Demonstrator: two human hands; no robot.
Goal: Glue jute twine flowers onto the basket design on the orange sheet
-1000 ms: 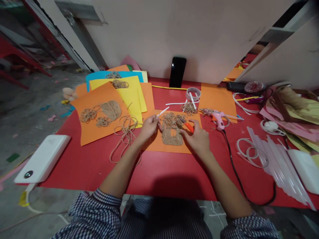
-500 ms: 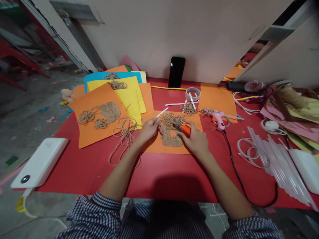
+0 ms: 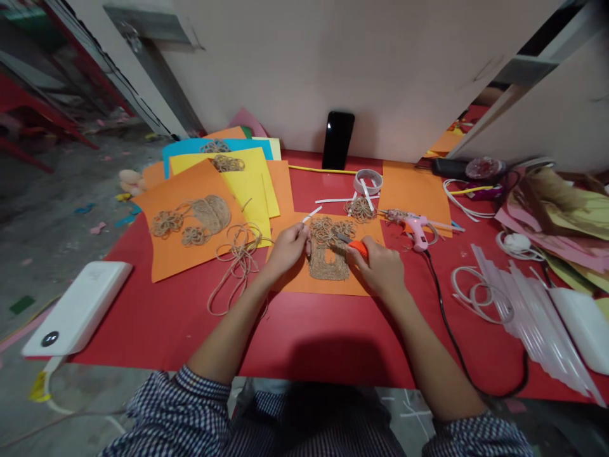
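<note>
Between thumb and fingers, my left hand (image 3: 289, 249) pinches a narrow white strip (image 3: 313, 214) that points up and to the right. My right hand (image 3: 382, 266) is closed around orange-handled pliers (image 3: 358, 247), their grey jaws directed left over the twine work. Beneath them, a coiled brown twine piece (image 3: 328, 269) with a squarish gap lies on an orange sheet (image 3: 295, 284). Looped twine flowers (image 3: 321, 230) adjoin its top edge. Another twine flower (image 3: 360, 209) sits just behind, with white strips lying across it and a tape roll (image 3: 375, 180).
A pink glue gun (image 3: 417, 230) with a black cord lies to the right, near clear glue sticks (image 3: 537, 317). Loose twine (image 3: 240, 257) and orange paper with twine shapes (image 3: 164, 260) are at left. A phone (image 3: 338, 139) leans on the wall; a white power bank (image 3: 78, 308) rests at the left edge.
My right hand and the pliers have shifted slightly right, away from the left hand. My left hand still pinches the white strip in nearly the same place.
</note>
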